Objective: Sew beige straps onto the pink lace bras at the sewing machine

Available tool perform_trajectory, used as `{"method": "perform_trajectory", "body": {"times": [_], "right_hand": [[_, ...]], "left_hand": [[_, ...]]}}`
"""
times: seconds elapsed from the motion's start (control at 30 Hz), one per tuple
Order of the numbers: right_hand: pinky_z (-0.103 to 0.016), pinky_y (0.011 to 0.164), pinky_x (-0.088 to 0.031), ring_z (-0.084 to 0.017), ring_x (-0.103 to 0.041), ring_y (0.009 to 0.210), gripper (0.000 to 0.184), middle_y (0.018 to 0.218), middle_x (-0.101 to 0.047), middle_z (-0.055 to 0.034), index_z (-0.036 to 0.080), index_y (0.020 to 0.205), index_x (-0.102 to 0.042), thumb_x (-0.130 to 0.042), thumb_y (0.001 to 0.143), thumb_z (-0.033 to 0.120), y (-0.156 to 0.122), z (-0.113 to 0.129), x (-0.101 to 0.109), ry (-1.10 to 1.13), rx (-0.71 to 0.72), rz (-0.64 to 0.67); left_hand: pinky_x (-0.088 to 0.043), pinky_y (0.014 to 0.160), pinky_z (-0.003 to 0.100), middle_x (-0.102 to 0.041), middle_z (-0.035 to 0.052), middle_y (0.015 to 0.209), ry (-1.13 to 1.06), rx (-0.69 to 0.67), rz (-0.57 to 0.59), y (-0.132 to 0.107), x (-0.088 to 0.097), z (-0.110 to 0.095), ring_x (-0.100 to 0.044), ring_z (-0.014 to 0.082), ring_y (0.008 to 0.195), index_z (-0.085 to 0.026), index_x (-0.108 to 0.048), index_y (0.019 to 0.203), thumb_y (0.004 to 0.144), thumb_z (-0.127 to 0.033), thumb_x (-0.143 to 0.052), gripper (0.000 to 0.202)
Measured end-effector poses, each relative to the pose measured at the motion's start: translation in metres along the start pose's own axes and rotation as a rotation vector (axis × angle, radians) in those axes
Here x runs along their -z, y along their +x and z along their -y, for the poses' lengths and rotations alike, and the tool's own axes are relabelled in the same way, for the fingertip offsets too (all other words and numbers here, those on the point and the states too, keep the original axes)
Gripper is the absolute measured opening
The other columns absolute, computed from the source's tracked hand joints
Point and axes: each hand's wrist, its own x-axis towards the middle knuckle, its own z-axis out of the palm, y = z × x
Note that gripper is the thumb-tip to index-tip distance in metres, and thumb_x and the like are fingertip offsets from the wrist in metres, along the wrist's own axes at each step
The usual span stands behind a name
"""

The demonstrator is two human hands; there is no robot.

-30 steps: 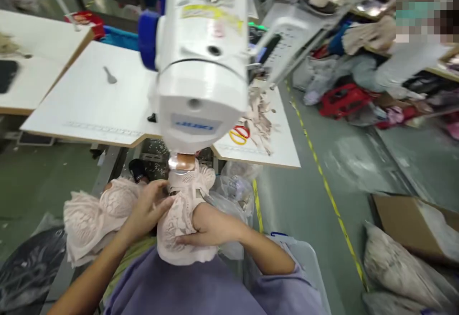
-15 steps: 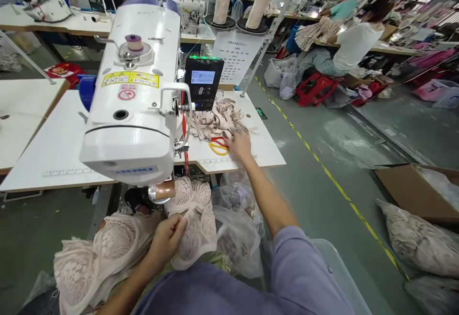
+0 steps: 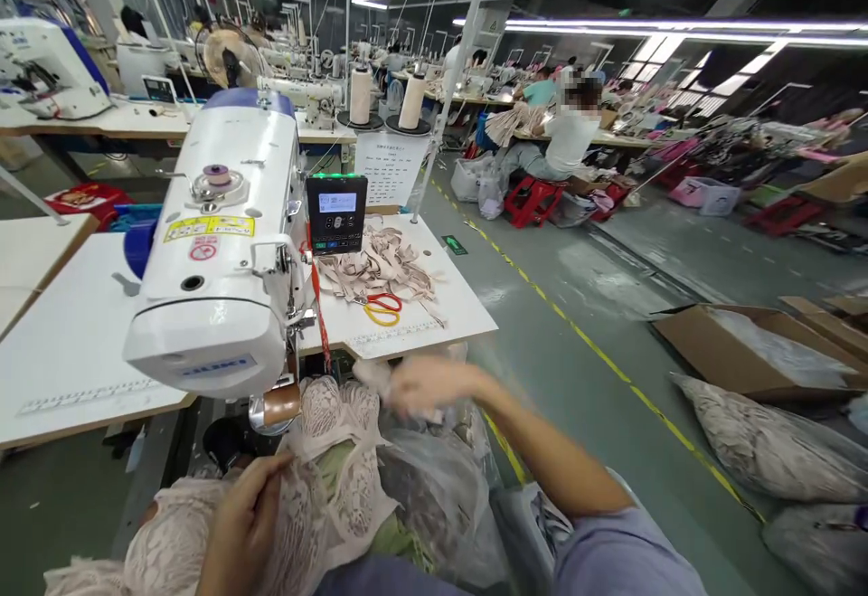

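My left hand (image 3: 248, 519) pinches the edge of a beige lace bra (image 3: 358, 492) that lies over my lap, below the sewing machine (image 3: 207, 343). Blurred by motion, my right hand (image 3: 430, 385) is closed in front of the table edge, to the right of the machine's sewing arm (image 3: 279, 403). A pale beige fabric strip (image 3: 372, 375) sticks out of its fingers to the left. More beige lace bras (image 3: 173, 533) lie to the left, partly behind my left forearm. Red-and-yellow-handled thread snips (image 3: 383, 309) rest on the table beside a pile of beige strips (image 3: 386, 266).
A control panel (image 3: 337, 213) stands behind the machine, near a printed sheet (image 3: 390, 166) and two thread cones (image 3: 411, 103). Clear plastic bags (image 3: 440, 487) hang below the table. Cardboard boxes (image 3: 739, 352) and a filled bag (image 3: 766, 442) stand on the floor at right. A person (image 3: 570, 139) sits farther back.
My right hand has moved from the strip pile down toward the bra, now with a strip in it. My left hand has kept its hold on the bra. The view has tilted up.
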Motion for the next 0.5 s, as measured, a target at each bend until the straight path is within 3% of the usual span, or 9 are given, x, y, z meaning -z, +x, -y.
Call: {"method": "perform_trajectory", "body": {"times": [0.03, 0.07, 0.13, 0.17, 0.23, 0.33, 0.4, 0.5], "right_hand": [[-0.018, 0.064, -0.044, -0.01, -0.065, 0.066, 0.007, 0.073, -0.074, 0.0064, 0.022, 0.074, -0.075, -0.074, 0.081, 0.021, 0.0, 0.016, -0.021, 0.03, 0.106, 0.184], [-0.017, 0.061, -0.044, -0.009, -0.066, 0.062, 0.007, 0.069, -0.073, 0.0094, 0.024, 0.07, -0.075, -0.079, 0.074, 0.02, 0.002, 0.032, -0.042, 0.05, 0.186, 0.336], [-0.017, 0.054, -0.042, -0.008, -0.063, 0.054, 0.022, 0.057, -0.066, 0.0095, 0.022, 0.058, -0.067, -0.076, 0.078, 0.02, 0.008, 0.059, -0.078, 0.04, 0.407, 0.729], [-0.018, 0.051, -0.04, -0.009, -0.059, 0.051, 0.026, 0.053, -0.063, 0.009, 0.022, 0.056, -0.063, -0.076, 0.079, 0.023, 0.011, 0.07, -0.091, 0.011, 0.497, 0.76], [-0.021, 0.048, -0.034, -0.01, -0.052, 0.049, 0.024, 0.055, -0.059, 0.0075, 0.022, 0.063, -0.063, -0.071, 0.084, 0.031, 0.014, 0.083, -0.1, -0.085, 0.589, 0.63], [-0.023, 0.052, -0.031, -0.01, -0.049, 0.057, 0.022, 0.067, -0.062, 0.0054, 0.021, 0.085, -0.069, -0.063, 0.09, 0.042, 0.012, 0.079, -0.077, -0.124, 0.501, 0.271], [-0.02, 0.058, -0.035, -0.009, -0.053, 0.066, 0.027, 0.075, -0.065, 0.0045, 0.019, 0.092, -0.071, -0.063, 0.091, 0.045, 0.01, 0.062, -0.051, 0.007, 0.441, 0.221], [-0.019, 0.063, -0.039, -0.008, -0.052, 0.066, 0.029, 0.074, -0.063, 0.004, 0.015, 0.09, -0.072, -0.07, 0.085, 0.044, 0.007, 0.019, -0.022, 0.369, 0.352, 0.25]], "left_hand": [[-0.057, 0.091, 0.044, -0.075, 0.0076, 0.11, -0.001, -0.008, 0.0, 0.002, 0.005, -0.003, -0.07, 0.0312, 0.105, -0.032, -0.075, 0.103, 0.091, -0.05, -0.053, 0.031], [-0.056, 0.095, 0.045, -0.074, 0.0083, 0.116, -0.005, -0.02, 0.02, 0.003, 0.008, -0.007, -0.068, 0.0324, 0.11, -0.032, -0.074, 0.11, 0.089, -0.052, -0.056, 0.034], [-0.051, 0.103, 0.048, -0.07, 0.0098, 0.128, -0.023, -0.074, 0.15, 0.004, 0.011, -0.018, -0.062, 0.0358, 0.121, -0.033, -0.071, 0.123, 0.081, -0.058, -0.065, 0.05], [-0.049, 0.106, 0.048, -0.068, 0.0106, 0.131, -0.035, -0.108, 0.26, 0.003, 0.01, -0.025, -0.06, 0.0374, 0.123, -0.033, -0.069, 0.127, 0.075, -0.062, -0.07, 0.06], [-0.051, 0.1, 0.044, -0.071, 0.0117, 0.121, -0.069, -0.161, 0.527, 0.002, 0.005, -0.038, -0.063, 0.037, 0.112, -0.03, -0.073, 0.121, 0.066, -0.068, -0.077, 0.067], [-0.05, 0.069, 0.028, -0.068, 0.0053, 0.076, -0.149, -0.116, 0.858, 0.0, -0.004, -0.054, -0.06, 0.0211, 0.071, -0.022, -0.076, 0.084, 0.081, -0.07, -0.063, 0.05], [-0.039, 0.057, 0.025, -0.055, 0.0014, 0.06, -0.213, -0.076, 0.932, -0.001, -0.005, -0.057, -0.049, 0.0148, 0.058, -0.018, -0.07, 0.069, 0.091, -0.067, -0.05, 0.057], [-0.037, 0.061, 0.026, -0.055, 0.0022, 0.061, -0.269, -0.075, 0.895, -0.001, 0.005, -0.051, -0.051, 0.0153, 0.061, -0.017, -0.07, 0.066, 0.093, -0.068, -0.046, 0.062]]}}
